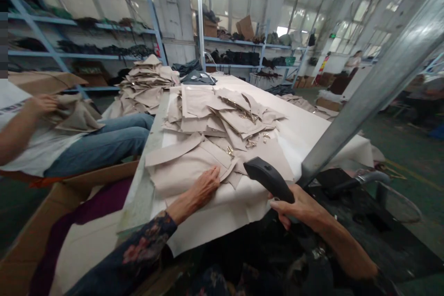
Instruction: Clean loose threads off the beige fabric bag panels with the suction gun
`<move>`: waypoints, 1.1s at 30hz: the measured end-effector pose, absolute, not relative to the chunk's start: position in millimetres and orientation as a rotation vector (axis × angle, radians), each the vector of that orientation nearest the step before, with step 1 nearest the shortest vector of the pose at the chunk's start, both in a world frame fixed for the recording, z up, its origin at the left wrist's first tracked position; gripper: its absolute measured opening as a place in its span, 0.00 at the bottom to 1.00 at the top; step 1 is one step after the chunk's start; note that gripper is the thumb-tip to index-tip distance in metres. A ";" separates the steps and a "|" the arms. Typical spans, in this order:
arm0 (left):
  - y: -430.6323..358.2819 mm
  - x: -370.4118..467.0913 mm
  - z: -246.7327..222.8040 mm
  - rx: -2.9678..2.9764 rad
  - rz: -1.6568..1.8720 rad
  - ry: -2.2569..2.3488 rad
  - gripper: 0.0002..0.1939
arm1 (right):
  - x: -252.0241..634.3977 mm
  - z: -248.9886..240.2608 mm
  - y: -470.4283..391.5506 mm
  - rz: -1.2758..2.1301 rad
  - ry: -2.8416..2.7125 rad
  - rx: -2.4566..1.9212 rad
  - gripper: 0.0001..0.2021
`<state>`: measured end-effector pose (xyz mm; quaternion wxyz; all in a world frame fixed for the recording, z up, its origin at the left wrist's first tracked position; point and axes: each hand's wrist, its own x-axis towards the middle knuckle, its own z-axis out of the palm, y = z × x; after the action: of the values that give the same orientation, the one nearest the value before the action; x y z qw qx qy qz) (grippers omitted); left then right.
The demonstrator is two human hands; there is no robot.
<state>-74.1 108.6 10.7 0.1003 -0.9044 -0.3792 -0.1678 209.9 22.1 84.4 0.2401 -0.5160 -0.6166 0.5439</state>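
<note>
A beige fabric piece [180, 166] with a small gold metal fitting lies at the near edge of the table. My left hand [205, 187] rests on its right part, fingers close together and pressing on the cloth. My right hand [294, 206] is wrapped round the handle of a black handheld device [268, 175], held over the table's near right edge, its head pointing left toward the fabric. Just beyond lies a pile of similar beige pieces [208, 106], several with gold fittings.
Another stack of beige pieces [149, 78] stands at the back left. A seated person in jeans [104, 143] holds cloth at the left. A slanted metal post [364, 83] rises at the right, and a cardboard box [31, 236] sits at lower left.
</note>
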 end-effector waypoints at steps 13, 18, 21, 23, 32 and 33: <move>75.5 -72.8 -29.5 -2.551 -1.094 -1.374 0.07 | 166.8 68.6 43.2 1.617 -1.828 -1.501 0.11; 75.5 -74.8 -33.3 -2.497 -1.221 -1.376 0.07 | 138.7 58.1 71.8 1.542 -1.925 -1.520 0.12; 75.5 -74.4 -34.1 -2.508 -1.166 -1.377 0.08 | 130.8 61.0 89.8 1.454 -1.879 -1.563 0.13; 75.1 -74.2 -33.7 -2.513 -1.151 -1.385 0.08 | 132.1 66.0 94.8 1.424 -1.851 -1.590 0.14; 75.8 -75.2 -36.0 -2.532 -1.152 -1.386 0.08 | 150.8 57.6 69.9 1.586 -1.941 -1.546 0.14; 76.2 -75.2 -36.1 -2.536 -1.145 -1.382 0.08 | 148.2 56.3 72.7 1.571 -1.943 -1.548 0.15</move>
<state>-75.2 76.2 -36.1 0.0174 -0.8162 -0.4447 -0.3685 148.2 72.7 56.3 0.1010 -0.5240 -0.6578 0.5316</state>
